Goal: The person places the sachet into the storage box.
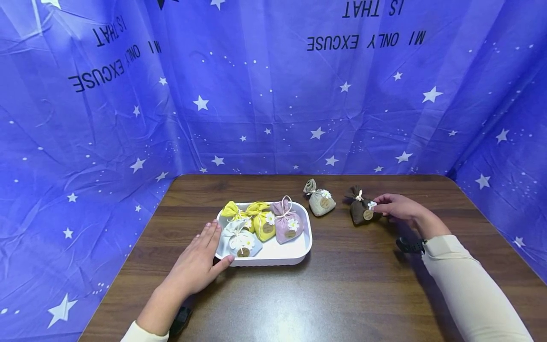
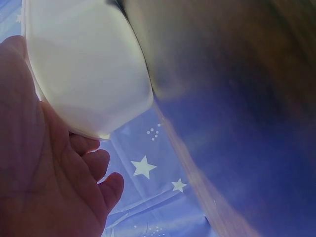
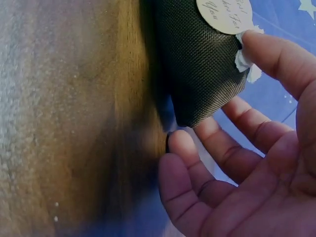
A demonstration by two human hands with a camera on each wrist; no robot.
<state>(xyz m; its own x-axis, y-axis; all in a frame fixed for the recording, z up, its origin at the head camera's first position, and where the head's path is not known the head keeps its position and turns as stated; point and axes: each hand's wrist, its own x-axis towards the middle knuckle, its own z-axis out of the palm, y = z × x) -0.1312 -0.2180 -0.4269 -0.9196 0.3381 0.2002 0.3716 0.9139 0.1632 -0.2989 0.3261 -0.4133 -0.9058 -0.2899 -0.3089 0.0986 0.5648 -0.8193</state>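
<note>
At the right, my right hand (image 1: 399,209) pinches a dark brown drawstring sachet (image 1: 360,212), its thumb on the small white flower and its fingers behind and under the cloth. The right wrist view shows the woven bag (image 3: 202,74) with its round printed tag. My left hand (image 1: 194,261) rests against the left end of a white tray (image 1: 273,261), fingers along its side and thumb at the front rim. Inside the tray lie two yellow sachets (image 1: 266,229), a pale blue sachet (image 1: 252,243) and a lilac sachet (image 1: 282,232).
A beige-grey sachet (image 1: 318,205) lies on the wooden table (image 1: 342,294) between the tray and the brown sachet. Blue star-printed cloth (image 1: 273,118) hangs behind the table and at both sides.
</note>
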